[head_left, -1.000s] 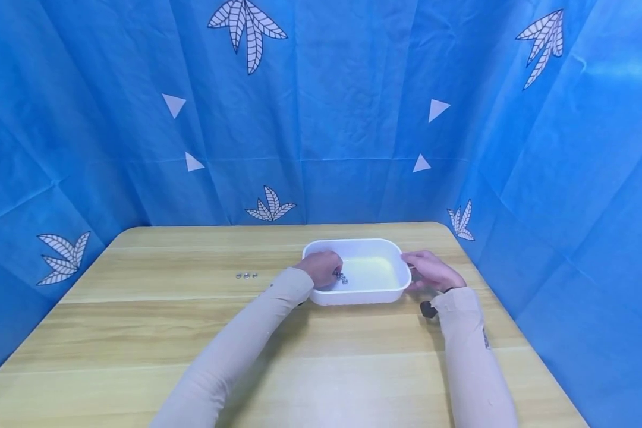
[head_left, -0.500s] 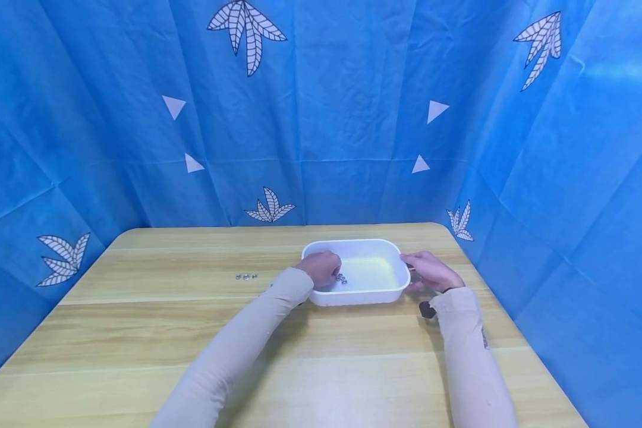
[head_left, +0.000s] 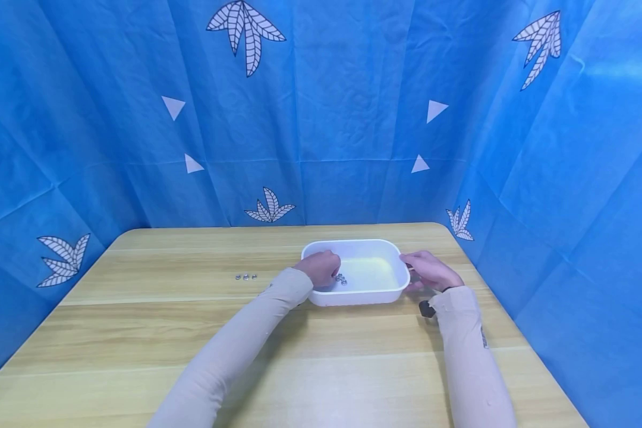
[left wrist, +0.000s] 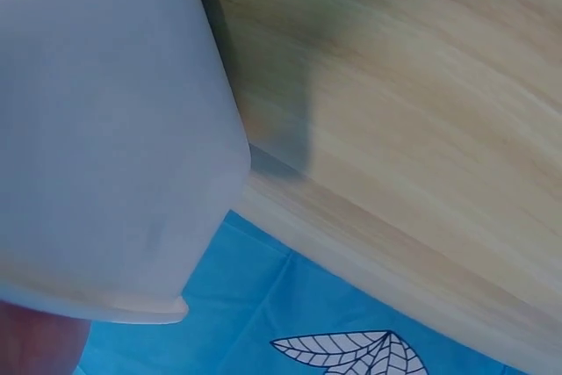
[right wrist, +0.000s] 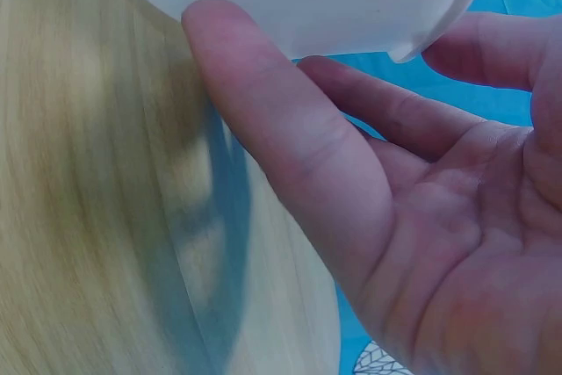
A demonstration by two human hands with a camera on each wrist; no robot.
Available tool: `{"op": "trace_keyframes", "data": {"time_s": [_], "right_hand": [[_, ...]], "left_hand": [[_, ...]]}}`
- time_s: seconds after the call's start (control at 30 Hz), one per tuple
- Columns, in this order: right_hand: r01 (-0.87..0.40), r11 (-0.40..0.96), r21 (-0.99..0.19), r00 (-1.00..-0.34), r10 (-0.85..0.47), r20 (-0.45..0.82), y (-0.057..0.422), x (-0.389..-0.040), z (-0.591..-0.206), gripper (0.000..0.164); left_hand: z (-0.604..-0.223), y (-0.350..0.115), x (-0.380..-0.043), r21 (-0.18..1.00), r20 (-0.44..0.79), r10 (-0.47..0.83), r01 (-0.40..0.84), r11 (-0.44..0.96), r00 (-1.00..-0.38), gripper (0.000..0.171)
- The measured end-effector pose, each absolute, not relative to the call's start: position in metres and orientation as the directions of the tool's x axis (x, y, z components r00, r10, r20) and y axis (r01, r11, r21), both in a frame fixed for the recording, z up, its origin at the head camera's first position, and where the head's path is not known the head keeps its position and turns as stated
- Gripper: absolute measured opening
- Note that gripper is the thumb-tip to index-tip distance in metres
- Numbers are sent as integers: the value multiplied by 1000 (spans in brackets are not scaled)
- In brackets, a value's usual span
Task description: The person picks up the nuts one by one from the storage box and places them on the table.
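A white plastic tub (head_left: pixel 361 297) stands on the table, right of centre. Inside it, my left hand (head_left: pixel 321 268) reaches down over the left side with the fingers bent; the fingertips are hidden. Right beside that hand, several small metal nuts (head_left: pixel 342 279) lie on the tub floor. Whether the left hand pinches one cannot be seen. My right hand (head_left: pixel 430 270) holds the tub's right end, with digits at the rim and against the outer wall in the right wrist view. In the left wrist view, the tub's outer wall (left wrist: pixel 114 129) covers most of the left hand.
Three small metal nuts (head_left: pixel 246 277) sit in a row on the wooden table (head_left: pixel 155 345), left of the tub. A blue curtain (head_left: pixel 353 119) with leaf prints hangs behind the table and along its sides.
Hardly anything differs. My left hand shifts very slightly inside the tub by the nuts, while the right hand keeps its place at the tub's end.
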State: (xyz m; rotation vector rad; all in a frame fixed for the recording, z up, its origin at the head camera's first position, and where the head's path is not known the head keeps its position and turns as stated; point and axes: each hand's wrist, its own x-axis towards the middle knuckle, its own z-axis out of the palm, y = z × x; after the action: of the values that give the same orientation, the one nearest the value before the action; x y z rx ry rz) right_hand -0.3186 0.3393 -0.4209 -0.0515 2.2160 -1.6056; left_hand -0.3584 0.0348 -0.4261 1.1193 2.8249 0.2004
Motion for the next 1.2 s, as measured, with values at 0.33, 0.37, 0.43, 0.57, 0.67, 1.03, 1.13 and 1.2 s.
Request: {"op": "trace_keyframes", "data": {"time_s": [0.33, 0.37, 0.43, 0.57, 0.67, 1.03, 1.13, 1.2], "right_hand": [[209, 347, -914, -918, -254, -306, 338, -318, -420, 51], [211, 346, -914, -918, -252, -307, 338, -318, -420, 51], [213, 344, -915, -917, -254, -308, 338, -318, -421, 51], [210, 341, -916, -916, -258, -306, 339, -318, -422, 51], [203, 344, -917, -916, -264, -302, 339, -318, -421, 51], [209, 340, -917, -915, -262, -306, 338, -318, -420, 51], [206, 345, -916, -916, -261, -304, 338, -318, -420, 51], [205, 346, -916, -917, -260, -303, 338, -317, -420, 51]], "left_hand": [[-423, 43, -354, 107, -65, 660, 652, 751, -749, 3], [-423, 43, -354, 107, -69, 655, 647, 755, -753, 4], [-423, 44, -353, 110, -77, 647, 638, 762, -759, 4], [-424, 43, -354, 117, -78, 648, 638, 761, -758, 4], [-425, 41, -356, 127, -68, 659, 648, 751, -749, 6], [-419, 31, -355, 184, -58, 647, 629, 755, -760, 7], [-415, 29, -354, 186, -82, 625, 604, 775, -777, 8], [-413, 27, -354, 189, -97, 615, 592, 783, -782, 9]]}}
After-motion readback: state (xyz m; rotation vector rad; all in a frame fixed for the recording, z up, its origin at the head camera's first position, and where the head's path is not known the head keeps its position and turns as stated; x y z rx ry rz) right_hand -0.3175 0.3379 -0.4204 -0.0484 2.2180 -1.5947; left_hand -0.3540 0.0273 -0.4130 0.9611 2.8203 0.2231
